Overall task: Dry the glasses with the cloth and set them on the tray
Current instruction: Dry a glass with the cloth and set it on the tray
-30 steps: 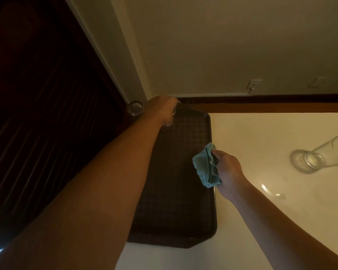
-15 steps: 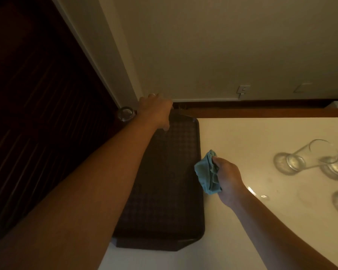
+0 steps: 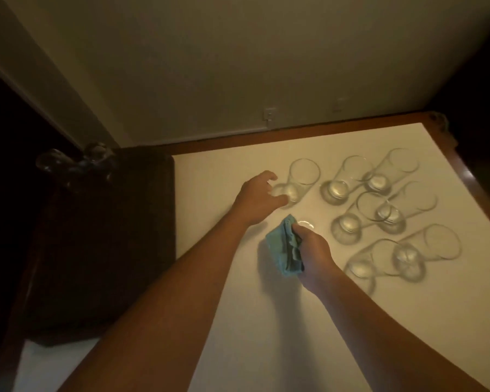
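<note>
The left hand (image 3: 259, 198) reaches over the white table (image 3: 252, 321) to the nearest glass (image 3: 296, 181). Its fingers are spread and lightly curled around the base, thumb on the near side and fingertips on the far side. Whether they actually touch the glass or only flank it cannot be told, as the clear base blurs into the hand. The right hand (image 3: 313, 251) is curled tight around the bunched blue cloth (image 3: 282, 250), held just above the table near the left wrist.

Six more glasses (image 3: 379, 210) stand upright in a loose cluster to the right. They overlap one another in view, so their rims and bases are hard to separate.

The dark tray (image 3: 102, 250) lies at the table's left side, its surface nearly lost in shadow and its left edge merging with the darkness. At its far left corner two glasses (image 3: 77, 162) show only as faint, blurred highlights; whether more stand there cannot be told. The forearms run out of the lower edge.
</note>
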### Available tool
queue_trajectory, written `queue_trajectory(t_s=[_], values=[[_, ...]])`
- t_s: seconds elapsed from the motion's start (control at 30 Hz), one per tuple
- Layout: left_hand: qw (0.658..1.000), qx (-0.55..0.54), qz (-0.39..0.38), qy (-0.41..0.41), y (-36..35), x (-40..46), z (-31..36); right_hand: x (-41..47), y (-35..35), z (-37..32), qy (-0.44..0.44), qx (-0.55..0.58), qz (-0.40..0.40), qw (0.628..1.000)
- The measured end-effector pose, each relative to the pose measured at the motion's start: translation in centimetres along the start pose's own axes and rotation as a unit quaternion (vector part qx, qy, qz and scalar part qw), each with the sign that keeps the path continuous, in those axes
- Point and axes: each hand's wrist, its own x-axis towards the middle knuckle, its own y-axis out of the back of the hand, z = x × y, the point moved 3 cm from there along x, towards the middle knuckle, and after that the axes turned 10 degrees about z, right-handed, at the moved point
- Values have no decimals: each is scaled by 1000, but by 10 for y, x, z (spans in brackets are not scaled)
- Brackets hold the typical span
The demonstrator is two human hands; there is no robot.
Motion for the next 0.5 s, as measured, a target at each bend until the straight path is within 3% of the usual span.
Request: queue_trajectory(t_s=[0.2,0.33,0.5], values=[[992,-91,80,22,-72,22,15,18,49,4,-5,-31,-24,999],[980,-131,145,20,-77,23,12,15,60,4,2,-42,-49,998],[939,-259,203,99,-40,-7,21,-11,63,-20,158,9,-46,986]])
